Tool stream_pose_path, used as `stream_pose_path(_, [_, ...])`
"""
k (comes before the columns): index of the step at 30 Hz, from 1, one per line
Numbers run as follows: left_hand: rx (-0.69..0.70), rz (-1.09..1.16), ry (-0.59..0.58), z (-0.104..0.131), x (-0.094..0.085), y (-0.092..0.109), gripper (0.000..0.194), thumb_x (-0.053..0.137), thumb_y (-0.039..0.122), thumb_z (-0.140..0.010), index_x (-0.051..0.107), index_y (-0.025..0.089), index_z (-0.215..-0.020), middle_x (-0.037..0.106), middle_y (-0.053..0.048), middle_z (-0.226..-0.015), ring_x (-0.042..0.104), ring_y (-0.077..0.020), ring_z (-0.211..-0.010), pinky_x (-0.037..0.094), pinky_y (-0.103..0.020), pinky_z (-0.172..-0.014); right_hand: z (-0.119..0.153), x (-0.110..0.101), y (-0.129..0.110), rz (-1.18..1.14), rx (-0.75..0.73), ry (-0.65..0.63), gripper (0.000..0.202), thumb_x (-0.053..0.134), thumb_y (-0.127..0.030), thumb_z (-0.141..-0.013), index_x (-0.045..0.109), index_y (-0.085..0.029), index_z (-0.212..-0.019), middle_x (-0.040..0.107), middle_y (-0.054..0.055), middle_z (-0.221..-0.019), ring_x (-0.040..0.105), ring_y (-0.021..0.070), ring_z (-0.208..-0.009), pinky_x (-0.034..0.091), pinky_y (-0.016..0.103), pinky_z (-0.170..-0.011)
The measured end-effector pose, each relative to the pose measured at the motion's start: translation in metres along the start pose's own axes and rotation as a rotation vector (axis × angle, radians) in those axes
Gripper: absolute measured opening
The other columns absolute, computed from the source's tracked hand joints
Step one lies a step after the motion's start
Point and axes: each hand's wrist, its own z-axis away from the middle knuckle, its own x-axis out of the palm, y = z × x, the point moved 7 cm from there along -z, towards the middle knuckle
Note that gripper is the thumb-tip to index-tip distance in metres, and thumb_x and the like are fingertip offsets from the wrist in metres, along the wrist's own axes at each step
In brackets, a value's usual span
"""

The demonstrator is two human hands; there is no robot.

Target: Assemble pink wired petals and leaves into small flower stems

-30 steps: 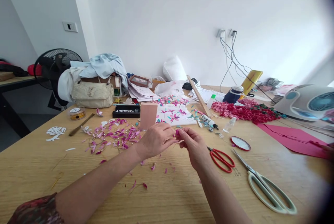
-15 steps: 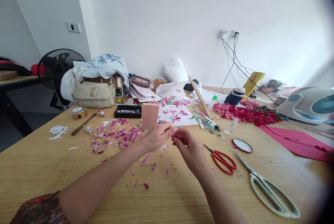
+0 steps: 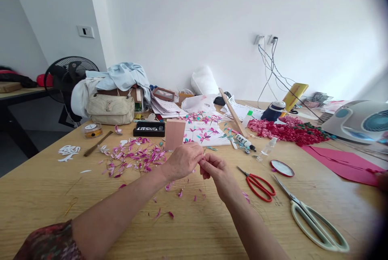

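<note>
My left hand [image 3: 183,161] and my right hand [image 3: 218,175] meet fingertip to fingertip above the wooden table [image 3: 45,195]. Their fingers are pinched together on something very small; it is hidden between them now. A pile of pink paper petals [image 3: 135,158] lies just left of my left hand, and loose pink scraps [image 3: 169,214] are scattered under both wrists. Red-handled scissors [image 3: 257,183] lie right of my right hand.
Large pale green scissors [image 3: 312,219] lie at the right front. A round red lid [image 3: 282,168], glue bottle [image 3: 245,142], flower-printed sheet [image 3: 203,133], heap of red paper flowers [image 3: 287,129], pink paper sheets [image 3: 342,162], cream handbag [image 3: 110,109] and black fan [image 3: 65,80] surround the work area.
A pink piece was visible between my fingertips earlier; it is now hidden. Both hands shifted slightly, closing together. The view moved a little rightward.
</note>
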Motion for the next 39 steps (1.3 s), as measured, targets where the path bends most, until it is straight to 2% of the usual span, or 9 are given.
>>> stream_pose_path(3, [-0.099,0.091,0.029,0.001,0.0,-0.008,0.024,0.036,0.023,-0.085,0.044,0.016,-0.063,0.047,-0.001,-0.066,0.043,-0.0125,-0.065,0.035,-0.025,-0.061,-0.001,-0.001,0.0,-0.01,-0.015,0.009,0.028,0.061,-0.042,-0.069,0.049,-0.017,-0.062,0.049,-0.003,-0.05,0.04,0.0086,-0.046,0.031,0.021,-0.045])
stream_pose_path(6, [-0.23,0.394,-0.036,0.002,0.005,-0.019,0.031,0.032,0.032,-0.087,0.045,0.015,-0.065,0.046,0.001,-0.062,0.043,-0.0107,-0.061,0.036,-0.023,-0.058,-0.001,-0.001,-0.001,0.003,-0.038,-0.004,0.031,0.061,-0.046,-0.069,0.05,-0.018,-0.066,0.05,-0.002,-0.054,0.041,0.0096,-0.049,0.034,0.022,-0.047])
stream_pose_path(9, [-0.243,0.566,-0.087,0.003,0.008,-0.021,0.04,0.025,0.039,-0.089,0.048,0.014,-0.068,0.045,0.0,-0.062,0.044,-0.0104,-0.061,0.037,-0.022,-0.059,-0.001,-0.002,-0.002,0.044,-0.047,-0.001,0.032,0.06,-0.048,-0.069,0.049,-0.018,-0.065,0.049,-0.003,-0.054,0.042,0.0096,-0.048,0.034,0.022,-0.047])
stream_pose_path(17, [-0.128,0.154,-0.01,-0.001,0.003,-0.011,0.021,0.04,0.015,-0.081,0.044,0.015,-0.06,0.046,0.001,-0.064,0.042,-0.011,-0.063,0.034,-0.024,-0.06,-0.003,-0.003,0.002,0.148,-0.049,0.01,0.029,0.056,-0.043,-0.072,0.048,-0.018,-0.062,0.049,-0.003,-0.051,0.042,0.0092,-0.045,0.032,0.022,-0.046])
stream_pose_path(22, [-0.211,0.348,-0.028,0.001,0.006,-0.008,0.023,0.041,0.021,-0.083,0.045,0.015,-0.062,0.044,0.002,-0.062,0.042,-0.0099,-0.062,0.033,-0.023,-0.058,0.004,-0.007,-0.014,0.196,-0.052,-0.002,0.026,0.055,-0.043,-0.071,0.052,-0.017,-0.068,0.051,-0.002,-0.056,0.046,0.0108,-0.05,0.036,0.024,-0.05])
stream_pose_path(26, [-0.204,0.599,-0.092,0.002,0.007,0.001,0.024,0.035,0.034,-0.087,0.048,0.015,-0.078,0.046,0.002,-0.068,0.045,-0.0092,-0.065,0.037,-0.022,-0.062,0.021,-0.043,-0.028,0.404,-0.036,0.041,0.023,0.057,-0.04,-0.07,0.054,-0.018,-0.064,0.051,-0.002,-0.056,0.046,0.0121,-0.053,0.036,0.024,-0.053])
stream_pose_path(31, [-0.265,0.701,-0.093,0.0,-0.004,0.004,0.016,0.044,0.03,-0.084,0.049,0.014,-0.081,0.047,0.002,-0.067,0.046,-0.0077,-0.064,0.04,-0.021,-0.063,0.046,-0.106,-0.007,0.898,0.135,0.118,0.025,0.053,-0.037,-0.074,0.058,-0.018,-0.058,0.052,0.0,-0.051,0.044,0.0131,-0.048,0.029,0.025,-0.047])
stream_pose_path(35, [-0.249,0.725,-0.042,-0.003,-0.027,0.011,0.012,0.048,0.024,-0.081,0.052,0.014,-0.078,0.048,0.002,-0.066,0.047,-0.0069,-0.062,0.041,-0.02,-0.062,0.058,-0.124,0.015,1.286,0.222,0.103,0.023,0.046,-0.027,-0.078,0.061,-0.019,-0.063,0.06,0.003,-0.062,0.052,0.0169,-0.059,0.03,0.026,-0.052])
stream_pose_path(39, [-0.249,0.75,0.055,-0.005,-0.054,0.015,0.012,0.049,0.021,-0.08,0.053,0.013,-0.073,0.05,0.002,-0.064,0.048,-0.0067,-0.06,0.041,-0.02,-0.06,0.062,-0.129,0.03,1.465,0.253,0.043,0.026,0.042,-0.025,-0.082,0.065,-0.021,-0.072,0.065,0.005,-0.074,0.058,0.0211,-0.072,0.032,0.026,-0.057])
